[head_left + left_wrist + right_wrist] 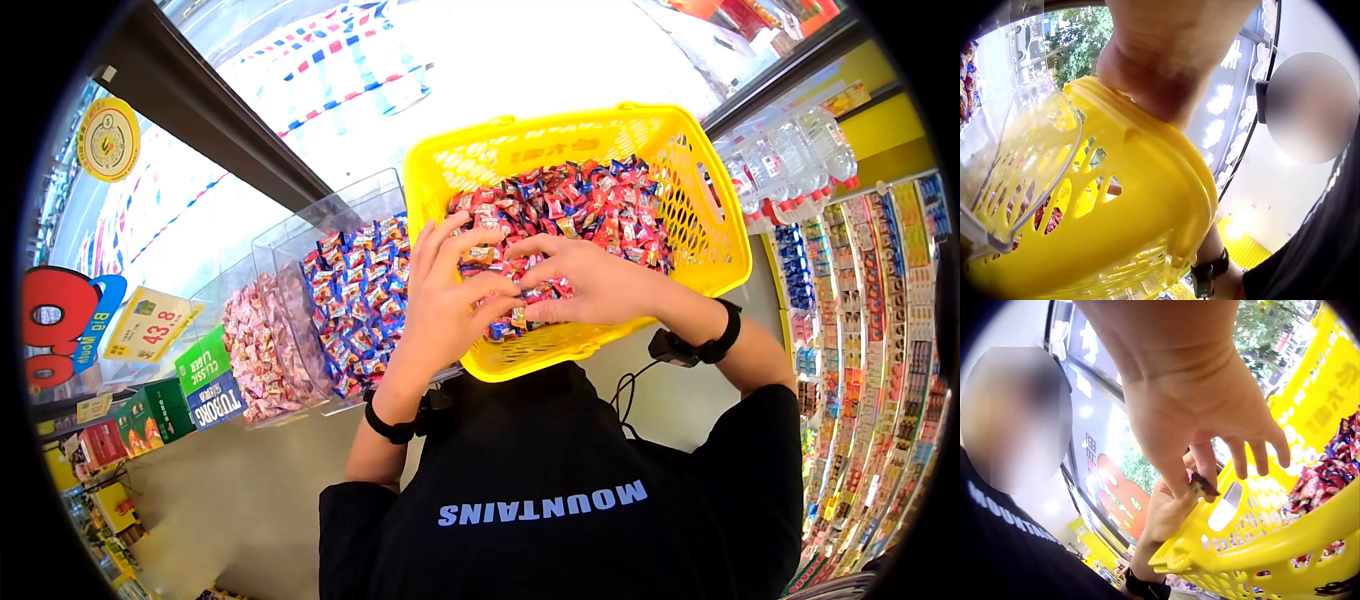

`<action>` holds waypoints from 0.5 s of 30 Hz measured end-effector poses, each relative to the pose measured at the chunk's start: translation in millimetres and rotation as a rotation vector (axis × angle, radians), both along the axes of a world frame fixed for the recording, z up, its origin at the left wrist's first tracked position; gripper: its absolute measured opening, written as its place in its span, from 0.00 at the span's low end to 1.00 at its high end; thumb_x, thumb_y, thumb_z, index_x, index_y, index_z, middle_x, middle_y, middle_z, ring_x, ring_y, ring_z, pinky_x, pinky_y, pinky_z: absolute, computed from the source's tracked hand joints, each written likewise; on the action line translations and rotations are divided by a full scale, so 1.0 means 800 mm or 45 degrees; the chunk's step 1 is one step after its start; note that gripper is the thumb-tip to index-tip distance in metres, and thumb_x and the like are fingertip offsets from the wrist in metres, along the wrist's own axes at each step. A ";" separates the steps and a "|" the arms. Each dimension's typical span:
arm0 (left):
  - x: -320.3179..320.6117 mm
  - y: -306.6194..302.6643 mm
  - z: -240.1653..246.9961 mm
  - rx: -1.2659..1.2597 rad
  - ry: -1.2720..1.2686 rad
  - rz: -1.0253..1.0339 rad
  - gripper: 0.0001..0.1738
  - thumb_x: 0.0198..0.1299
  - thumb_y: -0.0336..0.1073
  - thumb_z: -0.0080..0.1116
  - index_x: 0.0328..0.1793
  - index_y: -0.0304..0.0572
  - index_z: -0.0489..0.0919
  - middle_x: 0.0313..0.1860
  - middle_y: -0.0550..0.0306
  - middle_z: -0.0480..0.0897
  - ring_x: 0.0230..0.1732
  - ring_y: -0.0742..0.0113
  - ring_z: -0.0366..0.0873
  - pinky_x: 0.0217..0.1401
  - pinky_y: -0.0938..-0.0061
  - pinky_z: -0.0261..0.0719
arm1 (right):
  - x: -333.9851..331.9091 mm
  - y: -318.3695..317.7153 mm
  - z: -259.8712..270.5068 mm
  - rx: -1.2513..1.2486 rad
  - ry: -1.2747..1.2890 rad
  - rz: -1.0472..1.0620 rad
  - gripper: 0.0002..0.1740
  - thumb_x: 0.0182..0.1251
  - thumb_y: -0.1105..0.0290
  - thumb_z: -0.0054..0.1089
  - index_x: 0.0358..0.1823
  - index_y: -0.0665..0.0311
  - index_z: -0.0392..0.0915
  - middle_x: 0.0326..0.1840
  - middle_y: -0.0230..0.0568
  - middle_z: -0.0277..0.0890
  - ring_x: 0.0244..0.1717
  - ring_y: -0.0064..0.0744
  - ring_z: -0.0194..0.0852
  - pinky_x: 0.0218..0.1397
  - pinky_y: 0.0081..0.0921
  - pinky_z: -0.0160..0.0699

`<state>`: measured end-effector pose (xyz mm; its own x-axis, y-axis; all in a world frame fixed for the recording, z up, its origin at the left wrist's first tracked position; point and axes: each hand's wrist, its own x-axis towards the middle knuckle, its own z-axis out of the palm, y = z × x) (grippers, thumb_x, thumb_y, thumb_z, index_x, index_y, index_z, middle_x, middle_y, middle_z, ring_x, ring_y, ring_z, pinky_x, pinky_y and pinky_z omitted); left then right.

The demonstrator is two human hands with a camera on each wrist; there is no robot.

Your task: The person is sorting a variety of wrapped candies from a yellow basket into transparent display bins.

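Observation:
A yellow plastic basket point(725, 265), filled with small twist-wrapped candies point(570, 200) in red and blue, stands tilted before the person. Both hands hover over its near side, fingertips almost meeting. In the right wrist view, the right hand point(1191, 406) pinches one dark red wrapped candy point(1202, 486) between thumb and index finger, its other fingers spread. Close to that candy is the left hand point(440, 290), thumb and index finger converging, the rest loosely bent; I cannot tell whether it grips the candy too. Left fingertips are hidden behind the basket in the left wrist view.
Clear plastic bins at the left hold blue-wrapped candies point(355, 300) and pink-wrapped candies point(265, 345). A price card point(152, 325) stands farther left. Large water bottles point(790, 160) and stocked shelves point(870, 370) are at the right. A window runs behind the basket.

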<state>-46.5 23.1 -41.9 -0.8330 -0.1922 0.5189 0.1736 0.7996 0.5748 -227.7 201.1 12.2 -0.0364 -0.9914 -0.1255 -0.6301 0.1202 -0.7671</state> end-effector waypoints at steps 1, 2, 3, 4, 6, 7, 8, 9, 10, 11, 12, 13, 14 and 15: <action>0.000 0.001 0.001 0.017 0.000 0.008 0.11 0.54 0.42 0.85 0.41 0.57 0.93 0.73 0.61 0.82 0.84 0.42 0.68 0.88 0.31 0.61 | 0.006 0.005 0.001 -0.065 0.074 -0.034 0.18 0.73 0.60 0.79 0.59 0.60 0.92 0.81 0.56 0.73 0.82 0.58 0.71 0.82 0.48 0.73; 0.000 0.002 0.003 0.031 0.001 0.016 0.10 0.54 0.41 0.85 0.40 0.56 0.93 0.72 0.61 0.82 0.84 0.42 0.68 0.88 0.31 0.60 | 0.012 0.011 -0.002 -0.151 0.214 -0.109 0.19 0.70 0.63 0.80 0.58 0.60 0.92 0.81 0.54 0.73 0.81 0.58 0.71 0.83 0.49 0.72; 0.001 0.002 0.005 0.013 -0.013 0.017 0.10 0.55 0.41 0.85 0.40 0.55 0.92 0.72 0.60 0.82 0.84 0.41 0.68 0.88 0.30 0.60 | 0.017 0.015 -0.002 -0.225 0.298 -0.152 0.19 0.69 0.62 0.81 0.57 0.60 0.92 0.80 0.53 0.74 0.80 0.58 0.72 0.82 0.49 0.72; 0.003 0.003 0.007 -0.004 -0.026 0.017 0.10 0.56 0.41 0.84 0.40 0.53 0.91 0.72 0.60 0.82 0.84 0.41 0.68 0.88 0.30 0.59 | 0.021 0.020 -0.001 -0.297 0.382 -0.196 0.19 0.68 0.62 0.81 0.57 0.60 0.92 0.79 0.52 0.75 0.78 0.57 0.74 0.81 0.49 0.73; 0.005 0.006 0.011 -0.030 -0.044 -0.001 0.10 0.58 0.41 0.83 0.40 0.52 0.90 0.71 0.58 0.82 0.84 0.39 0.67 0.88 0.29 0.58 | 0.029 0.031 -0.005 -0.392 0.428 -0.265 0.18 0.67 0.62 0.81 0.55 0.60 0.92 0.78 0.51 0.75 0.77 0.57 0.75 0.80 0.50 0.72; 0.007 0.008 0.012 -0.038 -0.049 -0.017 0.10 0.59 0.41 0.82 0.41 0.51 0.90 0.71 0.58 0.82 0.85 0.39 0.67 0.88 0.28 0.58 | 0.033 0.036 -0.013 -0.415 0.389 -0.288 0.18 0.66 0.62 0.81 0.54 0.59 0.92 0.78 0.50 0.75 0.77 0.56 0.75 0.81 0.51 0.72; 0.007 0.010 0.013 -0.045 -0.053 -0.031 0.11 0.60 0.42 0.82 0.41 0.51 0.89 0.71 0.57 0.82 0.85 0.38 0.66 0.89 0.28 0.57 | 0.035 0.040 -0.019 -0.437 0.349 -0.307 0.17 0.66 0.63 0.82 0.53 0.59 0.92 0.78 0.50 0.75 0.77 0.56 0.75 0.81 0.52 0.71; 0.008 0.011 0.015 -0.043 -0.074 -0.036 0.10 0.61 0.42 0.81 0.42 0.50 0.89 0.71 0.57 0.82 0.85 0.38 0.66 0.89 0.28 0.56 | 0.035 0.043 -0.021 -0.452 0.374 -0.312 0.17 0.65 0.63 0.82 0.54 0.59 0.91 0.78 0.49 0.75 0.77 0.56 0.74 0.81 0.53 0.71; 0.009 0.012 0.018 -0.042 -0.097 -0.041 0.10 0.63 0.42 0.80 0.42 0.50 0.89 0.71 0.56 0.82 0.85 0.37 0.65 0.89 0.28 0.55 | 0.036 0.044 -0.023 -0.467 0.396 -0.316 0.18 0.65 0.63 0.82 0.54 0.58 0.91 0.78 0.49 0.75 0.78 0.56 0.74 0.82 0.55 0.70; 0.010 0.013 0.019 -0.041 -0.119 -0.045 0.10 0.64 0.42 0.79 0.42 0.50 0.89 0.72 0.56 0.81 0.85 0.37 0.65 0.90 0.28 0.54 | 0.036 0.046 -0.025 -0.484 0.419 -0.320 0.18 0.65 0.63 0.82 0.54 0.58 0.91 0.78 0.49 0.75 0.78 0.56 0.74 0.83 0.56 0.69; 0.011 0.014 0.020 -0.024 -0.132 -0.043 0.10 0.65 0.42 0.78 0.42 0.49 0.89 0.72 0.56 0.81 0.86 0.37 0.64 0.90 0.28 0.53 | 0.037 0.045 -0.023 -0.525 0.489 -0.337 0.18 0.64 0.63 0.82 0.54 0.57 0.91 0.78 0.48 0.75 0.79 0.55 0.74 0.83 0.57 0.68; 0.012 0.015 0.021 -0.006 -0.146 -0.043 0.10 0.66 0.42 0.77 0.42 0.48 0.89 0.72 0.56 0.81 0.86 0.37 0.64 0.90 0.28 0.52 | 0.041 0.042 -0.017 -0.565 0.558 -0.356 0.19 0.63 0.64 0.82 0.55 0.56 0.90 0.78 0.47 0.75 0.80 0.54 0.73 0.84 0.59 0.68; 0.013 0.015 0.022 0.011 -0.159 -0.044 0.10 0.67 0.43 0.76 0.42 0.48 0.88 0.72 0.55 0.81 0.86 0.37 0.64 0.91 0.27 0.50 | 0.043 0.040 -0.015 -0.606 0.629 -0.376 0.19 0.63 0.64 0.82 0.55 0.55 0.90 0.78 0.46 0.75 0.80 0.53 0.73 0.85 0.60 0.67; 0.014 0.016 0.023 0.016 -0.174 -0.042 0.10 0.68 0.43 0.75 0.42 0.47 0.88 0.73 0.55 0.81 0.86 0.38 0.63 0.91 0.28 0.50 | 0.043 0.039 -0.017 -0.637 0.661 -0.388 0.21 0.59 0.65 0.84 0.55 0.54 0.91 0.78 0.46 0.76 0.80 0.54 0.74 0.85 0.61 0.67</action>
<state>-35.7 35.7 -23.4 -0.9018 -0.1690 0.3977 0.1192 0.7874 0.6048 -192.9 232.3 -1.5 -0.2479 -0.8624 0.4414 -0.9179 0.0633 -0.3918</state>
